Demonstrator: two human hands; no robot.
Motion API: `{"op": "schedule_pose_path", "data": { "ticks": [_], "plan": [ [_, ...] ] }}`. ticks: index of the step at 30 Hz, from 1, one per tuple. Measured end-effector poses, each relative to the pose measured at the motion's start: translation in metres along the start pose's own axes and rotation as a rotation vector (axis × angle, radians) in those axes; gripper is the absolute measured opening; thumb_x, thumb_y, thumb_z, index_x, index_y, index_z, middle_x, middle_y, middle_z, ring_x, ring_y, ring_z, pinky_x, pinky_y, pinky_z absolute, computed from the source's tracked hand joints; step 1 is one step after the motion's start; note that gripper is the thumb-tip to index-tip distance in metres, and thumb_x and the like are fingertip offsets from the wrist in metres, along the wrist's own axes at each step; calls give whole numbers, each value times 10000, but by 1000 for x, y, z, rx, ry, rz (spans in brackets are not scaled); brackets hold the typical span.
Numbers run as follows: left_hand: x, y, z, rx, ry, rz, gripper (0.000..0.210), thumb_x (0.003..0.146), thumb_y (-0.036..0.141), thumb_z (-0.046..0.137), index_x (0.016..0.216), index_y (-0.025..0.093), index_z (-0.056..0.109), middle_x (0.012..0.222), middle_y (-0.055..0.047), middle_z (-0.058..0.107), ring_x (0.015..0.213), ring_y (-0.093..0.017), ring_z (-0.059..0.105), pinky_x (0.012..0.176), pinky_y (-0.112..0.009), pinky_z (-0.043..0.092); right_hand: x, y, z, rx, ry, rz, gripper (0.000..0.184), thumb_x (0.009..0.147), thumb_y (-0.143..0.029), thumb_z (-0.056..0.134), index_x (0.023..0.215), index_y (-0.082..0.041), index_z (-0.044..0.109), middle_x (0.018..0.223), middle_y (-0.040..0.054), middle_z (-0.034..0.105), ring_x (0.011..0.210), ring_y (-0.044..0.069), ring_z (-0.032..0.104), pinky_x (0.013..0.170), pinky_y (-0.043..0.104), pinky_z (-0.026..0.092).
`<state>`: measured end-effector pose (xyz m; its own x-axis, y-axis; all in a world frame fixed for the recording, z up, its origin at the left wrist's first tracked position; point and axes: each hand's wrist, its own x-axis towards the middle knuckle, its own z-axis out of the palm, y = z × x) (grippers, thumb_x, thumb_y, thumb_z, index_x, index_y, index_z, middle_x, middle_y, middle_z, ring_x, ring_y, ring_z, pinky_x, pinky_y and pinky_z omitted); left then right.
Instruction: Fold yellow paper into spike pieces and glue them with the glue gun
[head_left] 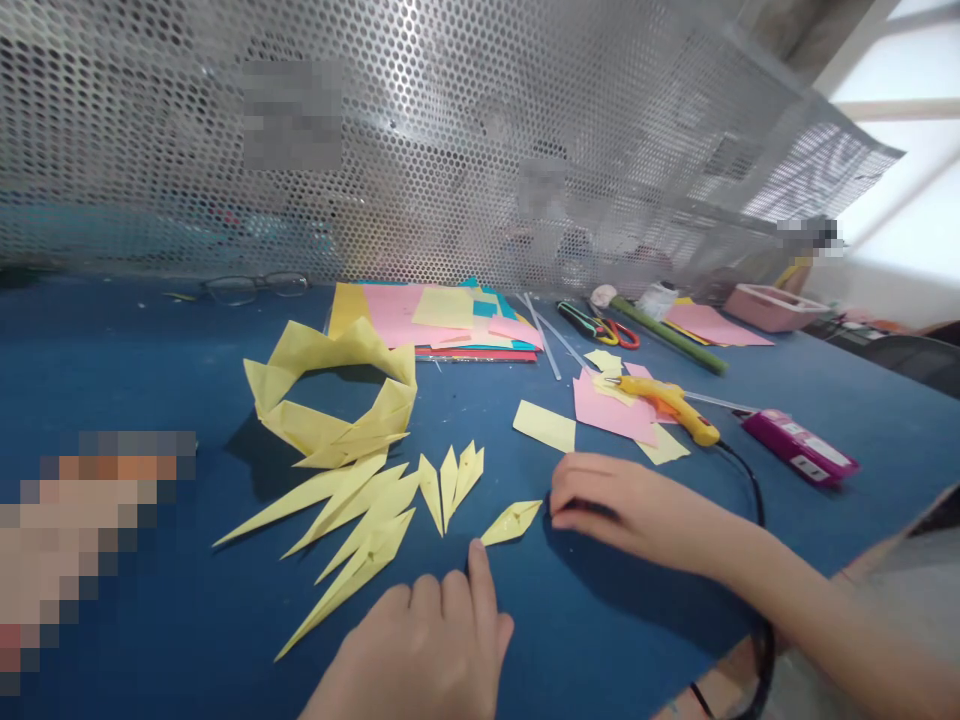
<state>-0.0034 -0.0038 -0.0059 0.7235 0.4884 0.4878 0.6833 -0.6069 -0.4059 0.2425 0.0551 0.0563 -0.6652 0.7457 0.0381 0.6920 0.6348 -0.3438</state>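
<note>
My left hand [431, 640] has its index finger stretched out, its tip at the near end of a small folded yellow paper piece [513, 522]; the other fingers are bent. Just beyond the far point of that piece, my right hand [607, 500] rests low over the blue table with fingers and thumb curled together. Whatever may be between its fingertips is hidden. Several small folded yellow points [450, 480] lie to the left, beside longer folded yellow spikes [356, 560]. Behind them stands a yellow paper ring [337, 430] with pointed edges.
Beyond my right hand, a yellow glue gun [667, 400] lies on pink and yellow paper scraps [600, 405], its black cord running toward me. A purple power strip [799, 447], scissors [600, 325], stacked coloured paper [405, 320] and glasses [255, 288] sit around. Perforated metal screens the back.
</note>
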Motion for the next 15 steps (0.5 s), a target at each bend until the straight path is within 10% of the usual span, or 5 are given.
{"op": "schedule_pose_path", "data": {
  "ticks": [15],
  "plan": [
    [3,0,2,-71,-56,-12,297,870,247,492,1135,132,564,652,35,573,545,-129,533,454,-265,354,38,-27,-4,152,-205,169,153,847,-301,616,771,-170,641,712,-2,613,606,104,516,531,212,385]
  ]
}}
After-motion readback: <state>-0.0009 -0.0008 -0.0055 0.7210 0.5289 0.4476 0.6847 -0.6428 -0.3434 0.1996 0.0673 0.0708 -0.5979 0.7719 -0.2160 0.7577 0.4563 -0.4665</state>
